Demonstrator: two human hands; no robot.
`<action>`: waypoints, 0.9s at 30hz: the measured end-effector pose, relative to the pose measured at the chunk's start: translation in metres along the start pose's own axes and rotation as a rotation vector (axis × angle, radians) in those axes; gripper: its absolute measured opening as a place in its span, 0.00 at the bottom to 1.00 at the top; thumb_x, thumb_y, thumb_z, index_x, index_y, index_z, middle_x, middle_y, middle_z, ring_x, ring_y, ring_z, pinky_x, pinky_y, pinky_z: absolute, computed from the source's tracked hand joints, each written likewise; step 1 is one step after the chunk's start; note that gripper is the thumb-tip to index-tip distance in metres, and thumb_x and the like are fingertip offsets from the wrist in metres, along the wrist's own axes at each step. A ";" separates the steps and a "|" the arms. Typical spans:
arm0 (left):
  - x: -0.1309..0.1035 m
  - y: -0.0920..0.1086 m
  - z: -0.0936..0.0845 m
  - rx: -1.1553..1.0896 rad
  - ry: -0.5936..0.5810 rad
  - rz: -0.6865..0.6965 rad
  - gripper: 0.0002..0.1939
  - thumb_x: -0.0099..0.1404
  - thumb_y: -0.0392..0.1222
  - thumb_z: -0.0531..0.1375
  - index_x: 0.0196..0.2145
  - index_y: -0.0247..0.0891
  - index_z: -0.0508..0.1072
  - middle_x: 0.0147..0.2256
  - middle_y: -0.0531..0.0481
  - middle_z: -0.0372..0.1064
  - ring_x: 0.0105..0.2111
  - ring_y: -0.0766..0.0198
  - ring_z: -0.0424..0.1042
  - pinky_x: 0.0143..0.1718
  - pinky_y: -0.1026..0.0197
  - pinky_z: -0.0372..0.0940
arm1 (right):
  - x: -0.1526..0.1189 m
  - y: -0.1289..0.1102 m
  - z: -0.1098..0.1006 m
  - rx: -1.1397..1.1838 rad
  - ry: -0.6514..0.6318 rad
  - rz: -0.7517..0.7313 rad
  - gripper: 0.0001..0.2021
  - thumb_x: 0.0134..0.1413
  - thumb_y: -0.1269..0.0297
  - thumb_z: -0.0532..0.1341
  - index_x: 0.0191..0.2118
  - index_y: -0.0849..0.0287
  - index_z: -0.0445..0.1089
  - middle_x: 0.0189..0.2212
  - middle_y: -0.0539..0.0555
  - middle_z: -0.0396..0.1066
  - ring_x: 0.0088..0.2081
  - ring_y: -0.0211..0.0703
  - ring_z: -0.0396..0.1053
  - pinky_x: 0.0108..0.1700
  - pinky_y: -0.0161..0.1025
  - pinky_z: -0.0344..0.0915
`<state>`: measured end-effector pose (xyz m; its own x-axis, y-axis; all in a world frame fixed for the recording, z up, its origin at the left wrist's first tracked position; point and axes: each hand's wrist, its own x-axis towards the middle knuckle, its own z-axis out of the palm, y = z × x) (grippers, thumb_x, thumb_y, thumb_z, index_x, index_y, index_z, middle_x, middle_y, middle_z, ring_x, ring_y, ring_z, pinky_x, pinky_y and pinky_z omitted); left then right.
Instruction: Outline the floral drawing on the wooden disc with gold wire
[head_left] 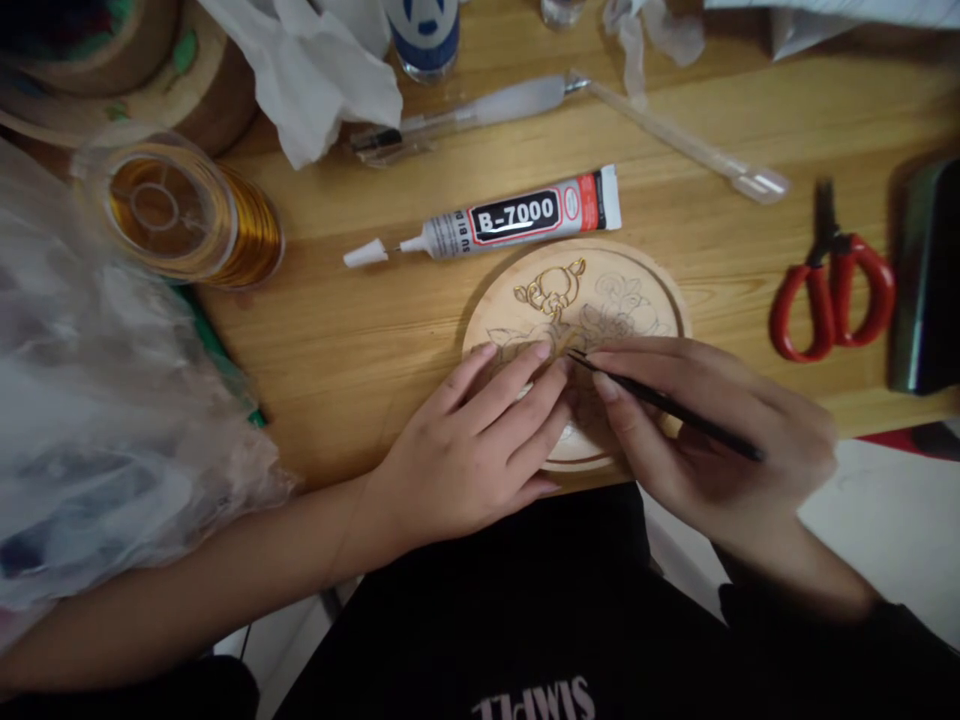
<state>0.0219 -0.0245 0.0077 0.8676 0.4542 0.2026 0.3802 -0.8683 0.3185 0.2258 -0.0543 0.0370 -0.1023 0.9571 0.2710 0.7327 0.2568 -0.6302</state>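
A round wooden plate (480,325) lies at the table's near edge, with a pencil-like flower drawing on its face. Gold wire (553,287) traces part of that drawing near the far rim. My left hand (480,440) rests on the plate's left side, palm down, fingers stretched out and slightly apart. In my right hand (720,430) is a pair of thin black tweezers (675,408), gripped between thumb and fingers. Their tips touch down near the plate's middle, close to my left fingertips. Whether the tips pinch any wire is too small to tell.
Beyond the plate lies a B-7000 glue tube (517,213), its white cap (366,253) beside the nozzle. Red-handled pliers (832,290) and a dark device (926,280) are at right. A gold wire spool (195,215) and a plastic bag (105,430) occupy the left.
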 end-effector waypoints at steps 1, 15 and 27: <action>0.000 0.000 0.000 0.003 0.001 0.000 0.26 0.74 0.53 0.52 0.58 0.28 0.69 0.60 0.38 0.67 0.63 0.47 0.63 0.64 0.44 0.57 | 0.001 0.002 -0.002 0.003 -0.017 -0.012 0.15 0.52 0.78 0.66 0.45 0.56 0.75 0.39 0.55 0.80 0.40 0.45 0.79 0.44 0.41 0.78; 0.000 0.001 0.000 -0.018 -0.013 -0.008 0.27 0.73 0.53 0.54 0.58 0.28 0.69 0.60 0.36 0.67 0.64 0.46 0.62 0.65 0.44 0.57 | 0.003 0.013 -0.008 0.005 -0.083 -0.091 0.15 0.51 0.78 0.66 0.45 0.59 0.75 0.40 0.56 0.80 0.40 0.44 0.80 0.43 0.37 0.78; 0.000 0.000 -0.002 -0.051 -0.030 -0.019 0.27 0.74 0.53 0.52 0.59 0.28 0.68 0.61 0.37 0.66 0.65 0.47 0.61 0.66 0.44 0.55 | 0.006 0.027 -0.015 0.116 -0.050 -0.116 0.18 0.51 0.77 0.67 0.48 0.57 0.76 0.40 0.56 0.81 0.42 0.46 0.80 0.45 0.40 0.78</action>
<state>0.0212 -0.0237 0.0093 0.8699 0.4634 0.1687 0.3802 -0.8480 0.3692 0.2551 -0.0440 0.0326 -0.2171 0.9249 0.3120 0.6317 0.3768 -0.6775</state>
